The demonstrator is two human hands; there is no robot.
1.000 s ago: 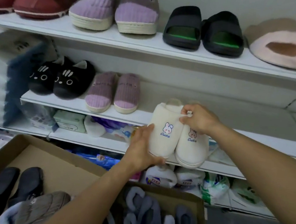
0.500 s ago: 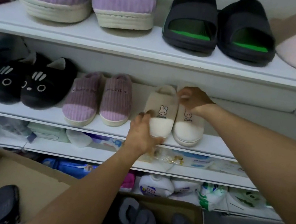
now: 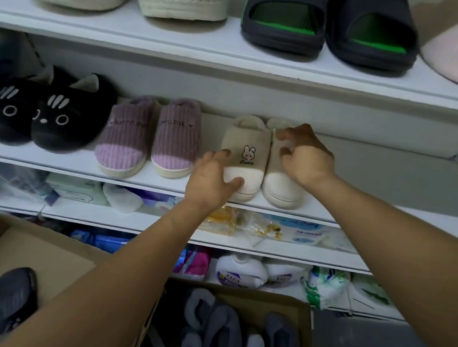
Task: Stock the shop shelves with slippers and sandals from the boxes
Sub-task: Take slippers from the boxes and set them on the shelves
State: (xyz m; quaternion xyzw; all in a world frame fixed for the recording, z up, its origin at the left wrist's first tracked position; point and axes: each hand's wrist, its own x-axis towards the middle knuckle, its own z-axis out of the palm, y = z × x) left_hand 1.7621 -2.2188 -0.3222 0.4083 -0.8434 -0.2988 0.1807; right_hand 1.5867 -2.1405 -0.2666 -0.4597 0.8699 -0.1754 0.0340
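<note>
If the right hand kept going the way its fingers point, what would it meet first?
The right hand already touches the right cream slipper; its fingers point up-left toward that slipper's heel opening, then probably the shelf's back wall. Depth is unclear.

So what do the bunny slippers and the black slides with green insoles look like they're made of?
The bunny slippers look like soft plush or fleece fabric, matte beige over a cream toe, with a fuzzy collar and an embroidered-looking bunny. The black slides on the top shelf look like moulded foam or rubber: smooth, seamless, with a dull sheen. Which of the two, the picture cannot settle.
</note>
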